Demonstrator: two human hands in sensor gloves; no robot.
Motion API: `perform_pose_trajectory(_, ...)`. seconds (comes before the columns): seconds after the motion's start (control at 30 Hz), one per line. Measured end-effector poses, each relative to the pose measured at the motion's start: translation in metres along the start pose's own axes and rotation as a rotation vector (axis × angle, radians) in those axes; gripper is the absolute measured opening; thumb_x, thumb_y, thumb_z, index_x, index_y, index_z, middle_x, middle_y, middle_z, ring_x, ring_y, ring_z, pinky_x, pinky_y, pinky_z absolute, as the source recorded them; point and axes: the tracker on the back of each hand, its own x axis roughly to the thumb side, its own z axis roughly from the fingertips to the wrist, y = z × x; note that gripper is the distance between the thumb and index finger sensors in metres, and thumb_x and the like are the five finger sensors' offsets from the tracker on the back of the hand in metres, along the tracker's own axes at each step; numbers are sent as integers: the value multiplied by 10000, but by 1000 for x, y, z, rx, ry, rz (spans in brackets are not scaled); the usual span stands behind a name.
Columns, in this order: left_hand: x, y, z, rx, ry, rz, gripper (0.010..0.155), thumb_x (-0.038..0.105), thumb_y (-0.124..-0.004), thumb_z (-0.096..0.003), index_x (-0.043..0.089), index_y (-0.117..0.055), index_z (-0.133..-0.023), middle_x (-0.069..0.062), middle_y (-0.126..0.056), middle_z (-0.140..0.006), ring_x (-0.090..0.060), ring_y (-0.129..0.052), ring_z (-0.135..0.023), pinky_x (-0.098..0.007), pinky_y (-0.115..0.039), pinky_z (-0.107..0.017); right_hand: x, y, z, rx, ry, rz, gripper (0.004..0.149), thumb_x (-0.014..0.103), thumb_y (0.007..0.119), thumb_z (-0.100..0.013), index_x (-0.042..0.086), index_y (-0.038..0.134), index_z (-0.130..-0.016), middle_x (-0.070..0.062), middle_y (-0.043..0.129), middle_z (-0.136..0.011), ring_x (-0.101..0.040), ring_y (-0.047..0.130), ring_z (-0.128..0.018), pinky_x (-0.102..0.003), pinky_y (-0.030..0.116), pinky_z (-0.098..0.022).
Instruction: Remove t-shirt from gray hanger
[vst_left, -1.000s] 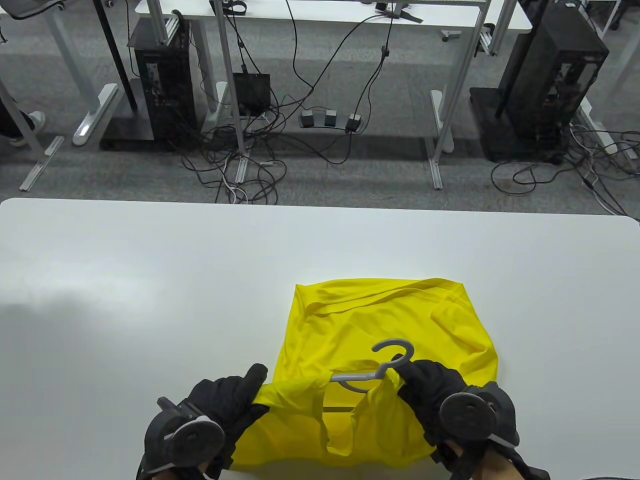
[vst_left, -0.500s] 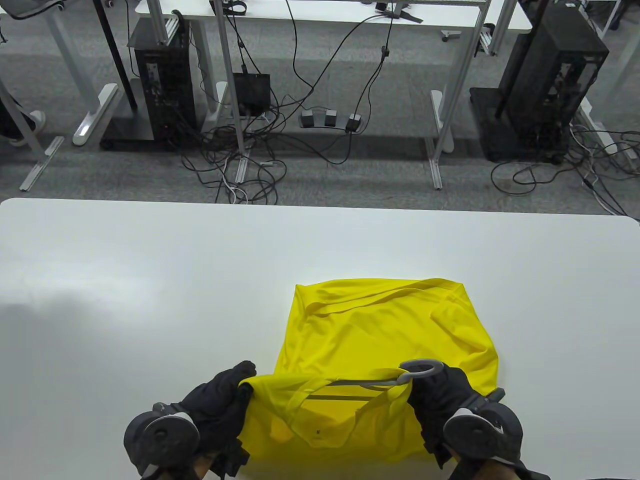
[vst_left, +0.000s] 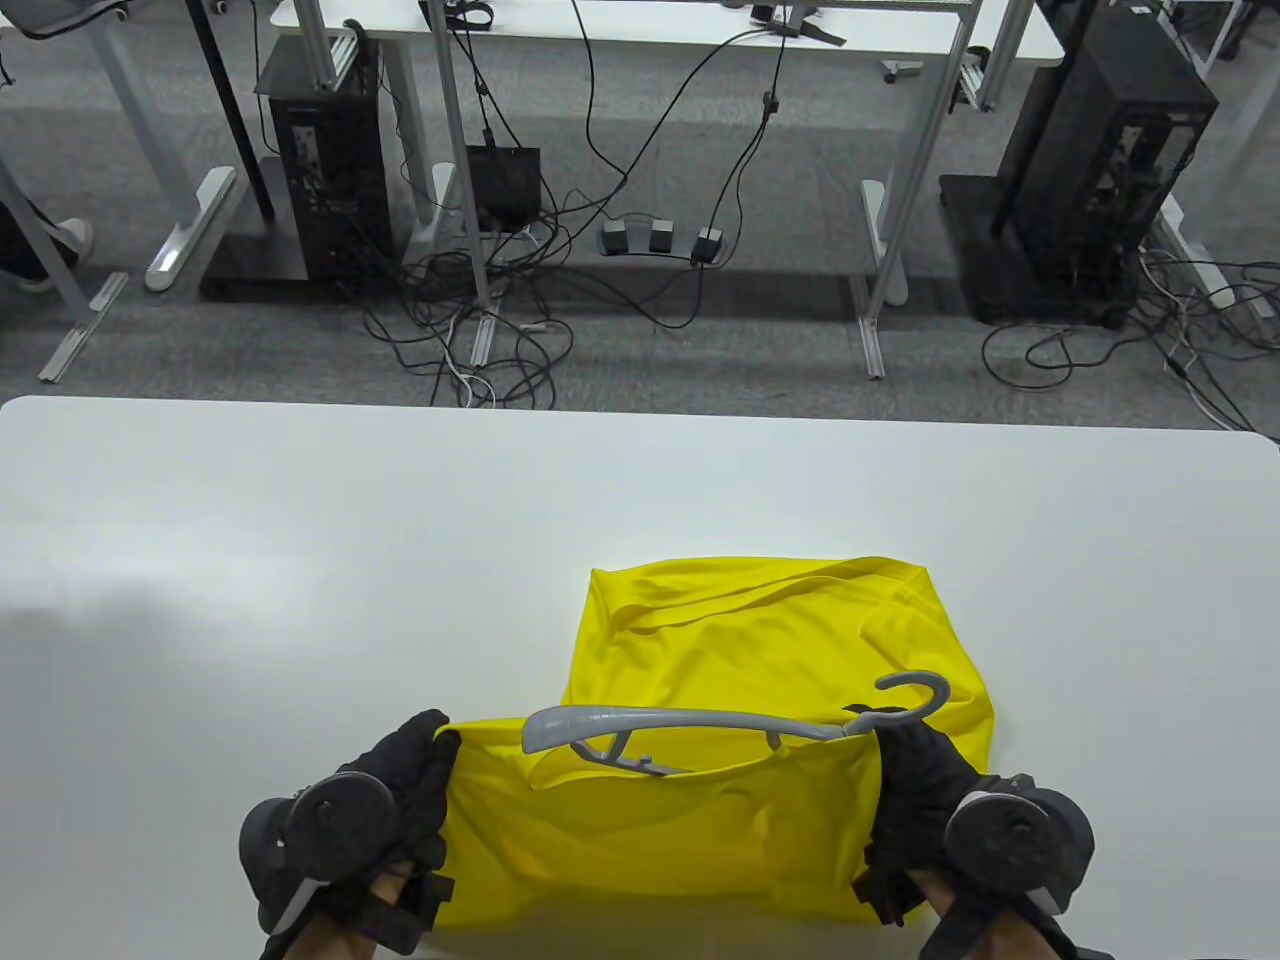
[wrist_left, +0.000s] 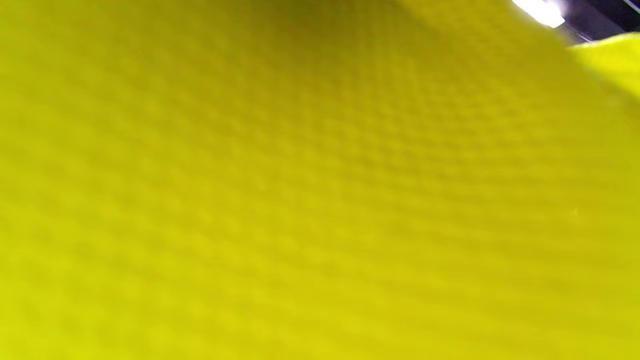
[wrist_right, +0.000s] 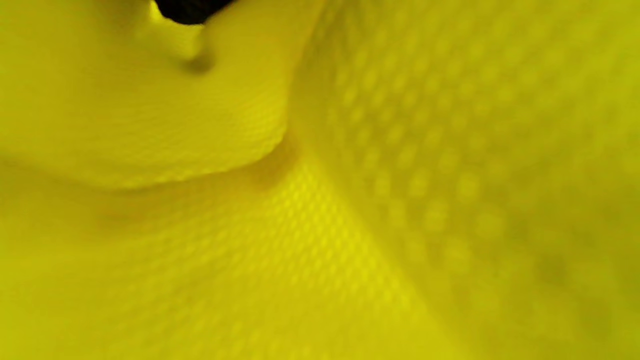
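Observation:
A yellow t-shirt (vst_left: 760, 640) lies on the white table (vst_left: 300, 560) near its front edge. The gray hanger (vst_left: 690, 722) lies level across the shirt's near part. Its left arm shows bare above the stretched fabric, and its hook (vst_left: 915, 690) is at the right. My left hand (vst_left: 435, 745) grips the shirt's left edge and holds it taut. My right hand (vst_left: 890, 740) grips the hanger just below the hook, with fabric bunched at it. Yellow fabric (wrist_left: 300, 190) fills the left wrist view. The right wrist view shows the fabric (wrist_right: 350, 225) and a bit of a gloved finger (wrist_right: 190, 9).
The table's far edge (vst_left: 640, 412) runs across the middle of the table view. Beyond it are the floor, desk legs, computer towers (vst_left: 325, 150) and tangled cables (vst_left: 480, 330).
My hands have moved apart. The left hand pulled the shirt's edge to the left, and the right hand moved right with the hook. The hanger's left arm has come out into view.

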Motion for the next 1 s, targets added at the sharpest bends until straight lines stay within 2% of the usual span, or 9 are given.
perform_pose_trajectory(0.07,8,-2,1,-28,-93,-15,525,423,-731,-500,55,-812,-866,-116,-970,-578,-207,-1034,-261,-475,-852,-250,-1,1,0,6,13,52,463,393,671,-422,191,726,-835,-36,828,-661,-225,904,-403,-510,773,-355)
perform_pose_trajectory(0.13,14,-4,4,-56,-125,-2,694,512,-765,-468,52,-686,-982,-175,-884,-776,-300,-1022,-488,-539,-813,-398,-2,2,1,6,27,90,464,390,668,-434,185,710,-848,-47,815,-682,-237,896,-417,-518,761,-361)
perform_pose_trajectory(0.2,23,-3,7,-67,-177,-35,817,568,-749,-454,60,-545,-1060,-210,-753,-930,-373,-939,-682,-581,-742,-506,-4,4,0,18,51,107,465,380,672,-442,177,699,-859,-62,802,-701,-250,888,-429,-526,749,-366)
perform_pose_trajectory(0.33,43,3,13,-2,-271,-120,846,558,-725,-478,92,-400,-1105,-215,-521,-1093,-412,-787,-892,-606,-667,-603,2,13,-1,68,17,163,473,371,680,-449,167,692,-876,-79,797,-719,-264,885,-441,-534,741,-370)
perform_pose_trajectory(0.43,60,5,17,30,-345,-159,792,506,-730,-499,125,-400,-1109,-195,-482,-1121,-393,-743,-980,-607,-631,-680,15,24,-1,136,-37,242,490,382,670,-448,157,697,-882,-95,803,-721,-278,885,-447,-543,735,-373)
perform_pose_trajectory(0.63,85,-5,22,-17,-420,-257,704,398,-758,-506,129,-483,-1096,-203,-586,-1091,-373,-818,-955,-584,-719,-646,46,44,3,191,-176,348,498,400,650,-440,156,710,-870,-89,815,-704,-274,888,-431,-539,737,-362)
perform_pose_trajectory(0.77,82,-14,20,-135,-362,-359,613,383,-777,-497,119,-657,-1037,-187,-795,-967,-327,-985,-768,-556,-807,-539,57,47,7,193,-235,356,498,410,647,-436,161,721,-861,-82,824,-695,-268,895,-428,-535,744,-364)
perform_pose_trajectory(0.93,79,-15,19,-79,-365,-368,540,340,-793,-500,126,-700,-986,-181,-814,-935,-342,-999,-738,-516,-868,-475,57,45,8,180,-233,312,516,429,616,-439,160,731,-864,-93,831,-709,-286,902,-447,-545,740,-374)
perform_pose_trajectory(1.0,79,-15,17,-66,-350,-395,528,334,-787,-497,133,-697,-977,-174,-810,-935,-338,-998,-746,-518,-875,-474,54,40,8,137,-217,262,530,435,588,-442,121,776,-826,-128,865,-682,-337,916,-457,-571,724,-376)
